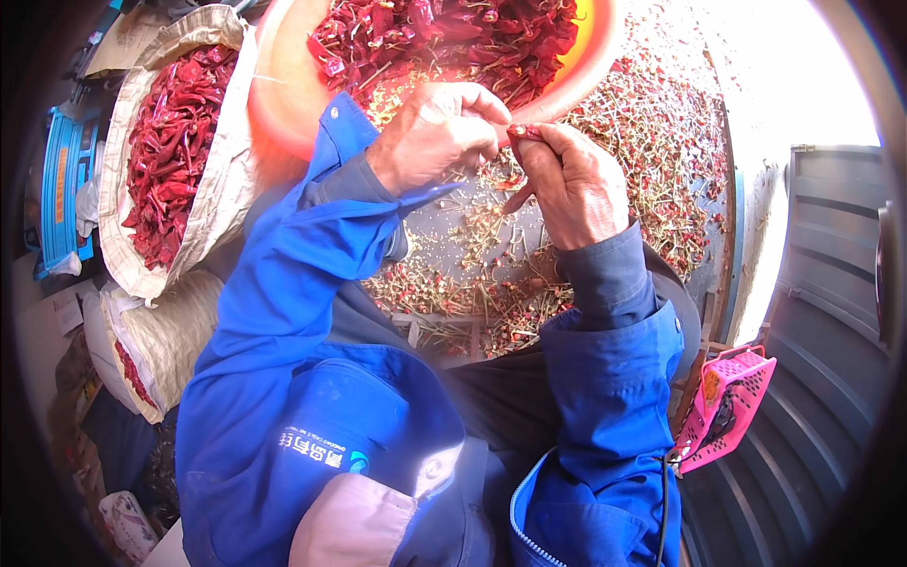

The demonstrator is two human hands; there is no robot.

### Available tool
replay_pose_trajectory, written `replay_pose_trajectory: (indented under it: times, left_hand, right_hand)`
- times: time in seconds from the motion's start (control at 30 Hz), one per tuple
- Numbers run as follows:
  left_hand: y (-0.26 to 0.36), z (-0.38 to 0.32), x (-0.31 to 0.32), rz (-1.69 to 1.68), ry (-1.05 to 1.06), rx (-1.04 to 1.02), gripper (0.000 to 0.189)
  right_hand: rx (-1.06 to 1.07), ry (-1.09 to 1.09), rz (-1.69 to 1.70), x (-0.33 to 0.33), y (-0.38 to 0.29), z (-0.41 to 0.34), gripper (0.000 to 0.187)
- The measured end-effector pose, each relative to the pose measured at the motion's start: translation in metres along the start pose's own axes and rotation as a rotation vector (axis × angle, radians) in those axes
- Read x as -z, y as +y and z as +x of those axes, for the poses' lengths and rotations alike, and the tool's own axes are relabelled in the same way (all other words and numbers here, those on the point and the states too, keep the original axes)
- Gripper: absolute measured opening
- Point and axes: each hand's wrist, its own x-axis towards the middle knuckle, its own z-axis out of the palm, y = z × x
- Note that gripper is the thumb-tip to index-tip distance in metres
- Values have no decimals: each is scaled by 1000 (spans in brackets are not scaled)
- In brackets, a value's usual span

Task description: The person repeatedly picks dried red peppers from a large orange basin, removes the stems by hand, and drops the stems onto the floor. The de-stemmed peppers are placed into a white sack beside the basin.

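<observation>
My right hand (577, 181) pinches a dried red chili pepper (521, 138) between thumb and fingers, and its wrinkled lower end shows below the thumb. Close beside it, my left hand (443, 135) is held with its fingers curled. Whether anything sits between those fingertips is hidden. Both hands are at the near rim of a large orange plastic basin (283, 92). Inside the basin lies a heap of dried red chilies (453, 32), with pale seeds (393, 96) scattered at its near side.
An open woven sack (234, 152) of red chilies stands at left, with a second sack (170, 322) below it. Loose stems and chili bits (659, 170) cover the floor. At right are a pink plastic basket (744, 411) and a ribbed grey metal door (829, 283).
</observation>
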Motion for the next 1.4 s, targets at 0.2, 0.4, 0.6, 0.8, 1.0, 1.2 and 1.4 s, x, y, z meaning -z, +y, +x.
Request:
replay_pose_trajectory:
  times: [0.2,0.4,0.6,0.8,1.0,1.2,1.4]
  left_hand:
    - [7,-6,4,48,-292,64,20]
    - [2,-4,0,274,-422,-77,19]
    - [8,2,6,42,-49,10,26]
    - [3,4,0,49,-14,-150,19]
    - [1,2,1,297,-182,-183,17]
    - [6,0,-6,135,-138,-117,30]
    - [14,5,-27,-329,-153,-161,64]
  right_hand:
    - [-213,4,201,3,-9,1,26]
    - [-257,244,744,12,-20,7,30]
    - [-254,441,869,13,-17,11,27]
    - [-262,414,843,17,-17,11,24]
    - [-256,479,866,21,-14,10,22]
    - [-213,473,879,21,-8,13,20]
    - [-257,401,803,6,-3,13,21]
